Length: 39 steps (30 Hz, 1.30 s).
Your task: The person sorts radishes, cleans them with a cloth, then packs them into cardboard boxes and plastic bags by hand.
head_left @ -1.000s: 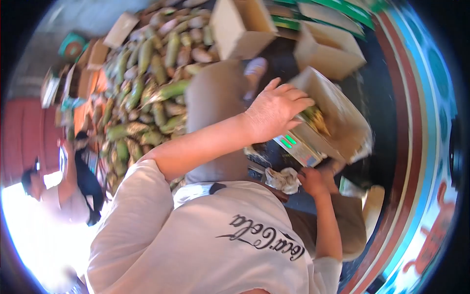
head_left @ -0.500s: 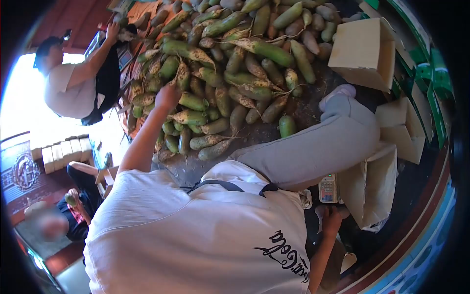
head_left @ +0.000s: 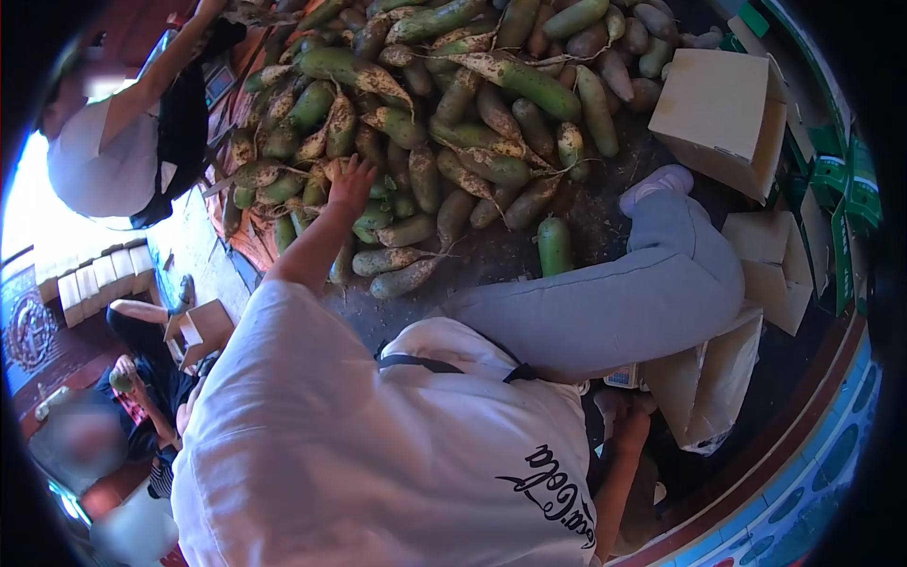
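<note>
My left hand [head_left: 351, 181] lies with its fingers spread on the heap of green radishes [head_left: 430, 184]. These are long and green, many with soil-smeared pale ends and thin roots. Around the hand, soil-smeared radishes lie above and a smaller green one [head_left: 373, 219] just below. Low on the right, my right hand [head_left: 631, 427] is down beside my bent leg, right at a greyish-pink shoe [head_left: 609, 404]. Its fingers are dim and partly hidden. Close by it, a small scale [head_left: 624, 376] is mostly covered by my leg.
Open cardboard boxes [head_left: 713, 109] stand along the right, one lined with plastic [head_left: 718, 387]. A lone radish [head_left: 555, 246] lies near my knee. At the left, one person [head_left: 104, 165] reaches toward the heap and another, seated, holds a radish [head_left: 121, 380] near a box [head_left: 200, 333].
My left hand has opened from a closed grip at the radishes and moved slightly right and down. The view has shifted, and the scale is now more covered by my leg.
</note>
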### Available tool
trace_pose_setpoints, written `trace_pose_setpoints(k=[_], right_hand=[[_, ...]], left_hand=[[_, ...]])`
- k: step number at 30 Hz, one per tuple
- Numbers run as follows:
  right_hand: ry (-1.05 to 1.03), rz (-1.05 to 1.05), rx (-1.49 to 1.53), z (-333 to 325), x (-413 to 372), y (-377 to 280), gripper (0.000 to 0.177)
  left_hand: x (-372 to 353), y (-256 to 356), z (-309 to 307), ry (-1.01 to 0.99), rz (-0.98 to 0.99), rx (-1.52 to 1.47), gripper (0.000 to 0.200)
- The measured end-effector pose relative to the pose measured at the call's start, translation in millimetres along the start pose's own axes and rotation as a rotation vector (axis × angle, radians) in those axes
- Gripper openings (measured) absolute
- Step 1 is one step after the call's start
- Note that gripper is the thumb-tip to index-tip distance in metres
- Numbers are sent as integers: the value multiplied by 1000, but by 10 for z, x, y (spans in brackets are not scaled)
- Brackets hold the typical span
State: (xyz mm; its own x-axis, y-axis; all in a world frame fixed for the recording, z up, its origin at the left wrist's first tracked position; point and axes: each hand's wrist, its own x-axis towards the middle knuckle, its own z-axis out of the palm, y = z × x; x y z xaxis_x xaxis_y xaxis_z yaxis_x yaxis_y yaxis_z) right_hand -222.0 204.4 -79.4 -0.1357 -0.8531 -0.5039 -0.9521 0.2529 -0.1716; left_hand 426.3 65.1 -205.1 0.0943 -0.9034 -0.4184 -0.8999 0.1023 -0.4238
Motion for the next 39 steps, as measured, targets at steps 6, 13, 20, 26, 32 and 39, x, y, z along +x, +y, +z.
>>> trace_pose_setpoints(k=[6, 13, 20, 26, 32, 39], right_hand=[[-47, 87, 143, 57, -192, 26, 12], [2, -30, 74, 109, -184, -101, 11], [29, -110, 140, -36, 130, -366, 12], [398, -104, 478, -702, 250, -918, 12], [837, -481, 397, -1700, 116, -1568, 19], [1032, -761, 155, -2543, 313, -2094, 61]], left_hand=[[346, 80, 54, -233, 126, -19, 44], [388, 76, -263, -220, 172, -49, 61], [369, 124, -759, 296, -68, -1241, 77], [314, 394, -2018, 246, -273, -1761, 84], [217, 548, -3254, 601, 185, -2358, 47], [-153, 1047, -4313, 375, 602, -2609, 42]])
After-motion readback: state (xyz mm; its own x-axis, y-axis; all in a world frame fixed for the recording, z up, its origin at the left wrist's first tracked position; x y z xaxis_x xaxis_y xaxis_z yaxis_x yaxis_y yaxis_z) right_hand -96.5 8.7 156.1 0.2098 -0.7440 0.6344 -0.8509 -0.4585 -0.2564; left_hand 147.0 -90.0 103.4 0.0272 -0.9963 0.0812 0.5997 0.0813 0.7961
